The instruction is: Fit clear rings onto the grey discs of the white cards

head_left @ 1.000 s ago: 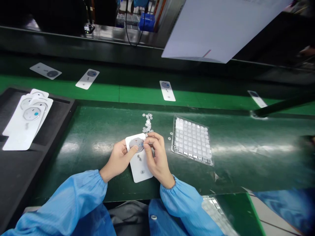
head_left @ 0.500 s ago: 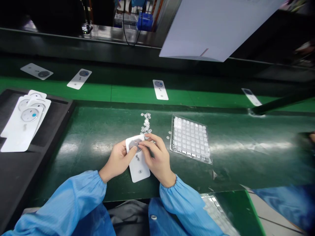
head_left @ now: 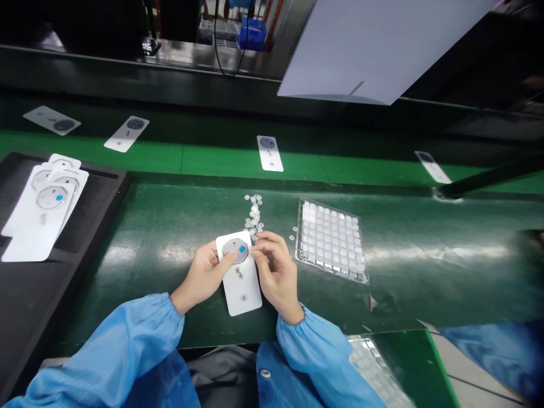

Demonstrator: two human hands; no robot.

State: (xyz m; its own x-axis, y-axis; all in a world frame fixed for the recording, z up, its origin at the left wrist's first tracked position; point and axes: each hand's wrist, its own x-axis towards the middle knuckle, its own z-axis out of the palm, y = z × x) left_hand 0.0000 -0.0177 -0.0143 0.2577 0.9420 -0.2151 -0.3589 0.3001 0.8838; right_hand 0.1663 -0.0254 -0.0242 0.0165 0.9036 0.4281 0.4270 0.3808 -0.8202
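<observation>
A white phone back panel with a grey octagonal camera area is held in my left hand. The thumb of that hand lies on the grey area and the fingers are behind the panel. A blue dot shows on the camera area. Beside the panel's upper right edge is my right hand, its thumb and fingers pinched together; whether something small is between them I cannot make out. Just beyond the hands lies a loose cluster of small clear discs.
On the right sits a clear plastic tray of white round pieces. A black tray at left carries several stacked panels. More panels lie along the green belt. A co-worker's blue sleeve appears at right.
My right hand has drawn back rightward off the camera area, uncovering the blue dot. My left hand keeps its hold. The panels on the belt have shifted slightly left.
</observation>
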